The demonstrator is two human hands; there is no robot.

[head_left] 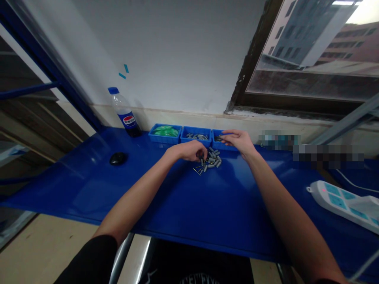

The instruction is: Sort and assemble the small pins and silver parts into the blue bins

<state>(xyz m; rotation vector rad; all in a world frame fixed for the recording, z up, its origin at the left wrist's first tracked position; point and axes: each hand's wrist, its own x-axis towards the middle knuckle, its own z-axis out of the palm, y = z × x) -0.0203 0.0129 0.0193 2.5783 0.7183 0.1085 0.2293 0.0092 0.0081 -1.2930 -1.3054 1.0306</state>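
A loose pile of small grey metal cylinders (218, 162) and thin brass-coloured pins (197, 171) lies on the blue table. At the pile's left side is my left hand (189, 150), its fingers curled down and closed among the parts; what they pinch is hidden. My right hand (239, 142) reaches over the right blue bin (229, 147), thumb and fingertips drawn together at its opening. Small dark parts (218, 138) show inside that bin, but what the fingertips hold is too small to name. Grey cylinders (197, 136) also lie in the middle blue bin (195, 141).
The left blue bin (164, 139) holds green plastic packets (166, 130). A Pepsi bottle (127, 116) stands by the wall, with a black mouse (117, 158) in front of it. On the right lies a white power strip (343, 203). Blue frame bars rise at the left.
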